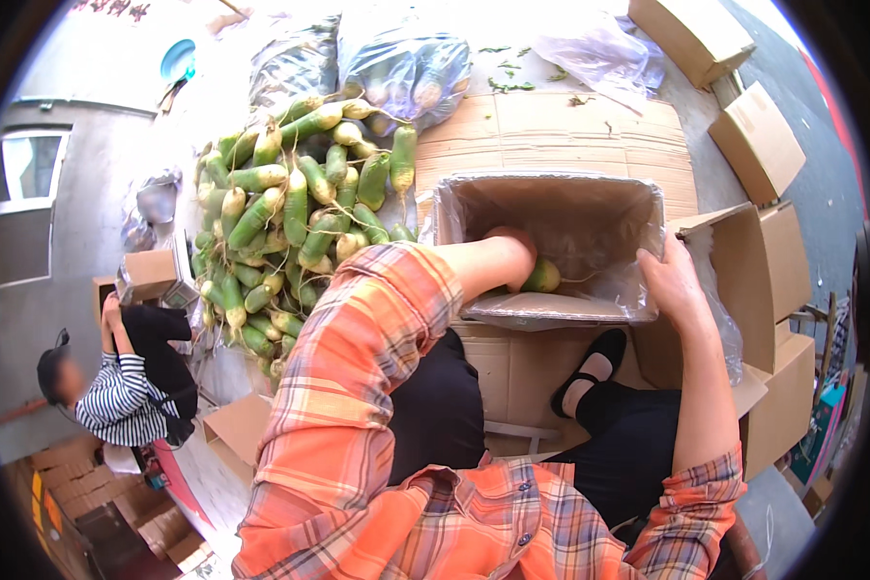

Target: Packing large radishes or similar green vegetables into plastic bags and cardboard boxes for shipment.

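Observation:
A cardboard box [604, 311] with a clear plastic liner stands open in front of me, between my legs. My left hand [514, 253] reaches down inside it at the left, closed round a green radish [543, 277] whose pale green end shows beyond the hand. The fingertips are hidden. At the box's right rim my right hand [669, 275] grips the wall and the liner, thumb over the edge. To the left lies a big pile of green radishes [295, 208] with whitish root ends.
Clear plastic bags of radishes [406, 68] lie behind the pile. Flattened cardboard [570, 140] covers the ground beyond the box. Open cartons [735, 280] stand close on the right, more [759, 140] farther back. A person in a striped top [130, 396] sits at the far left.

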Demonstrator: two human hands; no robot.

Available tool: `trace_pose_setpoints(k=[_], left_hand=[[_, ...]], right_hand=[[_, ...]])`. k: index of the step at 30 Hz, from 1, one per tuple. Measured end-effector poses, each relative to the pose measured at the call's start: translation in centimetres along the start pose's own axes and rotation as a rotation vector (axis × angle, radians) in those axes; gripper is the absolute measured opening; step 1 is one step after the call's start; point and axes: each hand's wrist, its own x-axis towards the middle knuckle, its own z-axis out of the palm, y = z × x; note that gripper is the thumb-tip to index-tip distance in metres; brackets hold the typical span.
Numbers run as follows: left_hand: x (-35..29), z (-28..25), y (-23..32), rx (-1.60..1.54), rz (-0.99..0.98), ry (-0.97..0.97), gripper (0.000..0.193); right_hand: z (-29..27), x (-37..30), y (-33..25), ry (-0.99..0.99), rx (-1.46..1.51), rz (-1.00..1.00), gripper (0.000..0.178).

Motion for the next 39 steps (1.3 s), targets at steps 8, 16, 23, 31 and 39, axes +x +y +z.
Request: trace_pose_setpoints(k=[8,16,23,31,39], left_hand=[[-7.0,-2.3,0.7,-0.417,0.408,0.482,0.03],[-7.6,5.4,-15.4,-1.659,-0.142,1.215,0.018],[5.7,20.1,-22.9,-1.854,-0.811,0.924,0.02],[9.9,19.4,-24.4,-2.029,-0.994,0.759,0.024],[2.0,21.2,-22.6,-1.706,-0.61,0.987,0.029]], right_hand=[[-0.4,-0.7,-1.4,-0.051,0.026,-0.019,0.044],[-0.7,-1.0,-1.5,-0.062,0.016,-0.003,0.037],[-0.6,-0.8,-1.3,-0.135,0.014,0.042,0.033],[-1.6,-1.6,-2.9,-0.164,0.255,0.077,0.05],[-1.7,-1.1,-3.3,0.322,0.358,-0.135,0.027]])
